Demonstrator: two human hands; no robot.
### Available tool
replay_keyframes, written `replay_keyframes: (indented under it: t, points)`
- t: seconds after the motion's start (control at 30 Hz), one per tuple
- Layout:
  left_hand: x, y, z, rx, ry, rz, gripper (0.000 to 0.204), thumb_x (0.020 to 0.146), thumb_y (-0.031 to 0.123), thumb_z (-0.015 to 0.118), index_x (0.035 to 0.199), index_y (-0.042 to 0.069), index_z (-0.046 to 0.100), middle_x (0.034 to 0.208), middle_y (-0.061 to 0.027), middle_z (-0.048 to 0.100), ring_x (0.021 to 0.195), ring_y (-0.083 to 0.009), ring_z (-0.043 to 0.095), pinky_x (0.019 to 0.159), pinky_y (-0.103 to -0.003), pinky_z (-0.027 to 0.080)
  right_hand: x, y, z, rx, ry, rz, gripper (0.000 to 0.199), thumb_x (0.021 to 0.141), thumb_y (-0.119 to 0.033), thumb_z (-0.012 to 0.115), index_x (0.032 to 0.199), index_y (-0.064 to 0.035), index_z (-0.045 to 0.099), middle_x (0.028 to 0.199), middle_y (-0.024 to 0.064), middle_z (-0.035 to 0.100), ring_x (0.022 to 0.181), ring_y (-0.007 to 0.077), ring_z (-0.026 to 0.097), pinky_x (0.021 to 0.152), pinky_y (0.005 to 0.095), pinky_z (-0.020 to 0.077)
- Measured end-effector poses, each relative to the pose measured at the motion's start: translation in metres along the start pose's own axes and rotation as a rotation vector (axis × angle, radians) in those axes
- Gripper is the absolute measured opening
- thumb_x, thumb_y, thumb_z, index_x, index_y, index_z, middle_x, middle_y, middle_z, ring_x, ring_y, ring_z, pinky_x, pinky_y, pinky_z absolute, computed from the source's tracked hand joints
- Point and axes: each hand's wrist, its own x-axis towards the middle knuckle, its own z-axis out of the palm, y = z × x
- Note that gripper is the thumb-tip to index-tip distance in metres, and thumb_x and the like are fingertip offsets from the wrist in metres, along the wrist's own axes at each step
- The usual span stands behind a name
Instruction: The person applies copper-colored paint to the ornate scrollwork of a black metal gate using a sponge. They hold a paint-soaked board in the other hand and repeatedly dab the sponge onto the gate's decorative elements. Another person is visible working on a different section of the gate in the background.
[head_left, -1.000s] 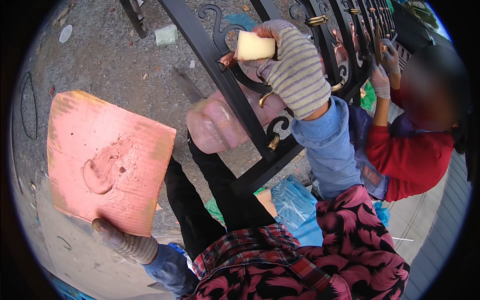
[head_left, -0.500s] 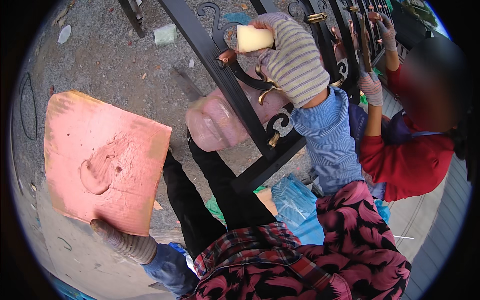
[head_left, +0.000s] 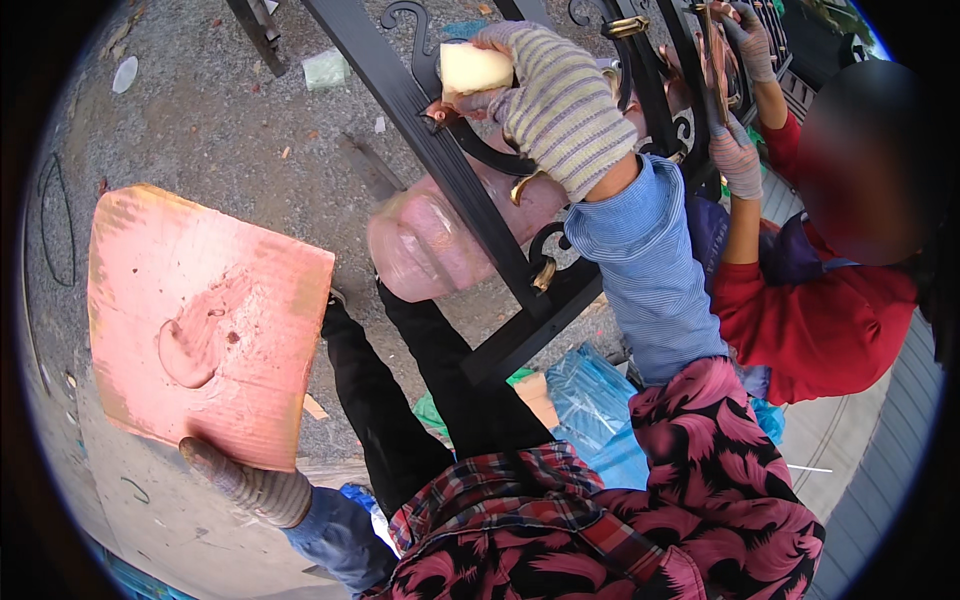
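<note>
My left hand (head_left: pixel 245 484), in a striped knit glove, grips the lower edge of a cardboard sheet (head_left: pixel 255 300) coated in pink, with a thick smear of pinkish-brown paste near its middle. In my gloved right hand (head_left: pixel 565 105) is a pale yellow sponge (head_left: pixel 476 70), pinched between thumb and fingers. It is held over the black metal railing (head_left: pixel 420 150), close to a copper-coloured collar (head_left: pixel 437 115) on a scrolled bar. Below my right wrist a gold-tipped scroll (head_left: pixel 524 188) shows in part; the glove hides some of the ironwork.
Under the railing lies a pinkish bundle in clear plastic wrap (head_left: pixel 425 245). At the right a co-worker in a red sleeve (head_left: pixel 800 335) has gloved hands on the same railing. Blue plastic sheeting (head_left: pixel 590 400) lies near my legs; scraps dot the gravelly ground (head_left: pixel 220 110).
My right hand and the sponge have moved left, nearer the copper-coloured collar. The coated cardboard has barely shifted. The co-worker's hands have moved slightly.
</note>
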Motion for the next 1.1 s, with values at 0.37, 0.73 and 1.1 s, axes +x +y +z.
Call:
replay_keyframes:
  t: [0.37, 0.73, 1.1]
  points:
    - [0.008, -0.010, -0.023, 0.161, 0.091, 0.148, 0.045, 0.086, 0.029, 0.046, 0.121, 0.002, 0.041, 0.125, -0.0107, 0.038, 0.111, -0.0216, 0.039, 0.096, -0.035, 0.031, -0.003, 0.002, -0.006, 0.028, 0.038, 0.032, 0.049, 0.060, -0.025, 0.074, 0.100, -0.0044, 0.055, 0.089, 0.0121, 0.059, 0.083, 0.0252, 0.059, 0.071, 0.0296, 0.0485]
    - [-0.002, -0.002, -0.002, 0.065, 0.059, 0.086, 0.048, 0.085, 0.031, 0.046, 0.122, 0.000, 0.039, 0.125, -0.0112, 0.037, 0.111, -0.0221, 0.038, 0.096, -0.035, 0.030, -0.011, 0.000, -0.004, 0.136, 0.050, 0.077, 0.043, 0.061, -0.020, 0.074, 0.095, -0.0032, 0.054, 0.087, 0.0120, 0.059, 0.080, 0.0239, 0.060, 0.071, 0.0291, 0.0489]
    - [0.001, -0.003, -0.009, 0.151, 0.051, 0.104, 0.055, 0.084, 0.037, 0.046, 0.121, -0.003, 0.037, 0.125, -0.0122, 0.037, 0.112, -0.0220, 0.037, 0.096, -0.034, 0.029, -0.012, -0.008, -0.002, 0.065, 0.077, -0.119, 0.039, 0.057, -0.005, 0.070, 0.093, -0.0051, 0.054, 0.087, 0.0105, 0.059, 0.080, 0.0255, 0.059, 0.069, 0.0308, 0.0491]
